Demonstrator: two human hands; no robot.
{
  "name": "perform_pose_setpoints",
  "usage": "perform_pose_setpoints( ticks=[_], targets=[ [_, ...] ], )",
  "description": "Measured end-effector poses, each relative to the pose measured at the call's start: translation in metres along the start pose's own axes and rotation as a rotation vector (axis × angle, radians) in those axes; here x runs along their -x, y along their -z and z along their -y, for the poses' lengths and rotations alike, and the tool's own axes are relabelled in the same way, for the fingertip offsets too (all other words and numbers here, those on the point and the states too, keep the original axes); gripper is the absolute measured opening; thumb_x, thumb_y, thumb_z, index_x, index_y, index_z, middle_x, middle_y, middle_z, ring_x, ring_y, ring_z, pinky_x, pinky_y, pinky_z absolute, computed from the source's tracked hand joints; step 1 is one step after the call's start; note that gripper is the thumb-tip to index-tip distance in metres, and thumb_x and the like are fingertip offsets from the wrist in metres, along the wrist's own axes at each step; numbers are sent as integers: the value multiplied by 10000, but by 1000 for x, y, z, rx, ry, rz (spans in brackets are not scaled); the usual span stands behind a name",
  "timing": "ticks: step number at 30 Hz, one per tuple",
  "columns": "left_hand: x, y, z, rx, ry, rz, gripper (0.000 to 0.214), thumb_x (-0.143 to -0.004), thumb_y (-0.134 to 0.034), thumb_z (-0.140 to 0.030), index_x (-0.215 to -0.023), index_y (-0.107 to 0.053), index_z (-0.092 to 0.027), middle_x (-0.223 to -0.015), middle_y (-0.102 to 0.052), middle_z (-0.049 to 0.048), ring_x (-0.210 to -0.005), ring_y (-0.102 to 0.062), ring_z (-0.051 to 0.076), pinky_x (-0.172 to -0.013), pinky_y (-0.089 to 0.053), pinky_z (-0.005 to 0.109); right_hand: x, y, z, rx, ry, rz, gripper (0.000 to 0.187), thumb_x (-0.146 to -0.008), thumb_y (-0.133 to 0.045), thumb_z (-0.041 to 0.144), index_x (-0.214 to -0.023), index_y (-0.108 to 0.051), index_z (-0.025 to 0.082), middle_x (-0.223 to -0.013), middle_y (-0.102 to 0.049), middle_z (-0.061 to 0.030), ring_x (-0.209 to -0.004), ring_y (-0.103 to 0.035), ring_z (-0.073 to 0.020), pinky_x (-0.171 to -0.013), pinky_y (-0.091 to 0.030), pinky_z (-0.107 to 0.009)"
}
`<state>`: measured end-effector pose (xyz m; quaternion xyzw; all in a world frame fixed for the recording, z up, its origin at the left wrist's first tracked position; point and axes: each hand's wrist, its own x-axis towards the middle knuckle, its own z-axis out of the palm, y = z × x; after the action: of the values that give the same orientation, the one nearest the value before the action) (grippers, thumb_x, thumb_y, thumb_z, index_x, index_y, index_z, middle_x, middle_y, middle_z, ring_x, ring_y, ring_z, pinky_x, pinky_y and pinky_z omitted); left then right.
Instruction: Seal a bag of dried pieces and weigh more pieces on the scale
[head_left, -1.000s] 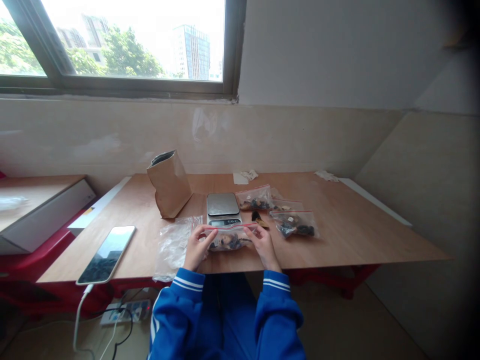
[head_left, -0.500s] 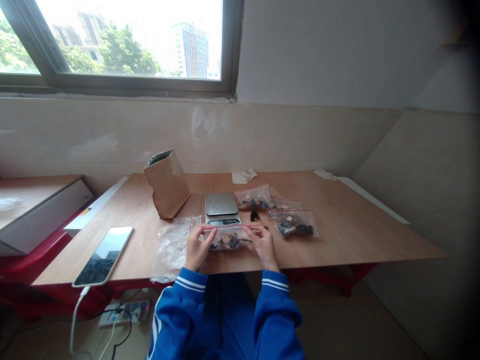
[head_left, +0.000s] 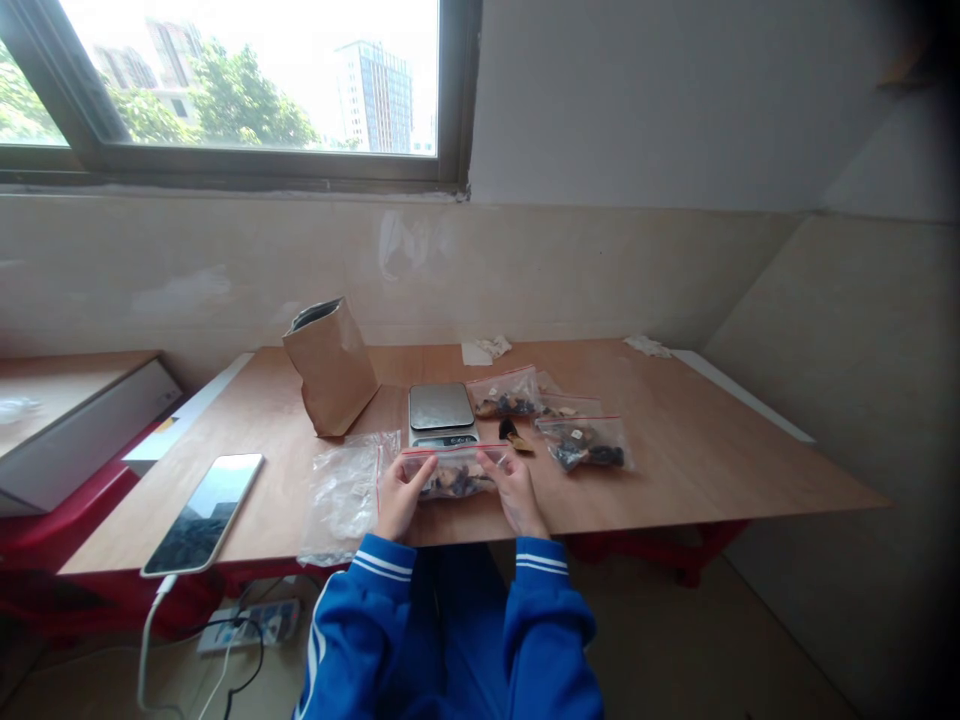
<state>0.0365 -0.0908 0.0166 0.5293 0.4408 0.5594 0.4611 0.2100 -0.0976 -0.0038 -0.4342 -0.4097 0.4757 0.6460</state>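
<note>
A clear zip bag (head_left: 459, 482) with a red seal strip, holding dark and tan dried pieces, is between my hands at the table's front edge. My left hand (head_left: 401, 492) pinches its upper left corner, thumb along the strip. At the upper right part, my right hand (head_left: 516, 488) grips the bag with the thumb on its front. Just behind the bag stands a kitchen scale (head_left: 441, 408) with a bare metal plate and a display partly hidden by the bag. A loose dark and tan piece (head_left: 514, 436) lies right of the scale.
Filled zip bags (head_left: 589, 443) lie to the right. Flat clear bags (head_left: 341, 495) are left of my hands. An open brown paper bag (head_left: 334, 370) stands behind them. A phone (head_left: 204, 512) with a charging cable lies at the left edge. Crumpled tissue (head_left: 491, 348) is at the back.
My right thumb has moved left along the top of the bag, inward from the right corner. My left hand keeps its hold. The view has shifted slightly.
</note>
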Motion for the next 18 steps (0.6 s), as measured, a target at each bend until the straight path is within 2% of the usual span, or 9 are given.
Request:
perform_pose_setpoints(
  ticks=[4, 12, 18],
  targets=[
    [-1, -2, 0, -13, 1, -20, 321, -722, -673, -414, -918, -669, -159, -916, -711, 66, -901, -648, 218, -826, -503, 355, 0, -2, 0, 40, -26, 40, 387, -706, -690, 469, -925, -688, 149, -893, -713, -64, -896, -659, -227, -835, -521, -376],
    [0, -1, 3, -8, -43, -46, 323, -736, -664, -415, -932, -677, -158, -907, -719, 70, -884, -655, 212, -806, -509, 339, 3, -4, 5, 89, 38, -44, 358, -671, -714, 471, -843, -697, 157, -813, -717, -58, -780, -664, -208, -741, -542, -341],
    [-2, -1, 2, -18, -42, -47, 300, -714, -687, -405, -883, -689, -157, -871, -722, 58, -860, -658, 208, -780, -512, 324, 3, -3, 4, 29, 60, -61, 283, -686, -715, 416, -844, -685, 183, -828, -718, -44, -775, -666, -198, -760, -543, -350]
  ],
)
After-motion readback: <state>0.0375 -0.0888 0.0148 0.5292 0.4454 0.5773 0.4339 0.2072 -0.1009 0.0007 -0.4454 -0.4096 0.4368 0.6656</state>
